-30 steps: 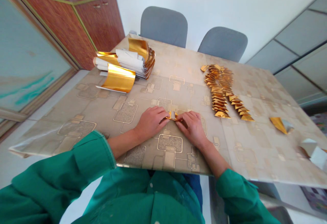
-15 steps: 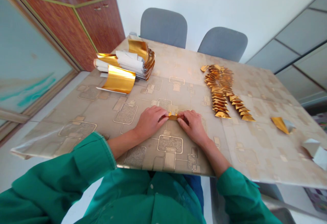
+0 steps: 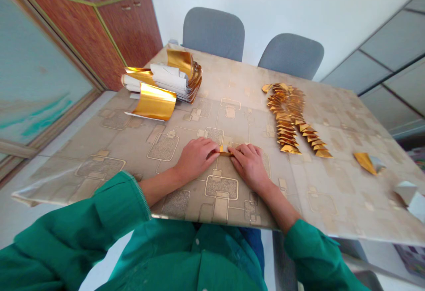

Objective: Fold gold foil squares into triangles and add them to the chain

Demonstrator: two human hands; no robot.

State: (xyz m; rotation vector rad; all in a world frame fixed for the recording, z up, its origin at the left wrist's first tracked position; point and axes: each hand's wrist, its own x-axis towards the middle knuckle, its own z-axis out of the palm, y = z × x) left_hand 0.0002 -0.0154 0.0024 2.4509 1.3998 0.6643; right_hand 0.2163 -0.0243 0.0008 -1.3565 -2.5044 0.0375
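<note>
A narrow folded strip of gold paper (image 3: 225,150) lies low over the table between my two hands. My left hand (image 3: 198,156) is closed on its left end, thumb and fingertips pinching it. At the other end my right hand (image 3: 248,162) has its fingers bent and pressed together on the paper. Most of the strip is covered by the fingers. To the left lies a curled gold sheet (image 3: 156,101) in front of a stack of gold and white paper sheets (image 3: 171,81). Folded gold pieces (image 3: 286,116) stand nested in rows on the right.
A patterned cloth covers the table (image 3: 186,193). At the right lie a gold-and-silver paper scrap (image 3: 367,162) and a white paper piece (image 3: 411,196). Two grey chairs (image 3: 214,32) stand behind the far edge, and a wooden cabinet (image 3: 133,34) at the back left.
My right hand has shifted slightly left along the strip and its fingers lie flatter. The left hand keeps nearly the same place.
</note>
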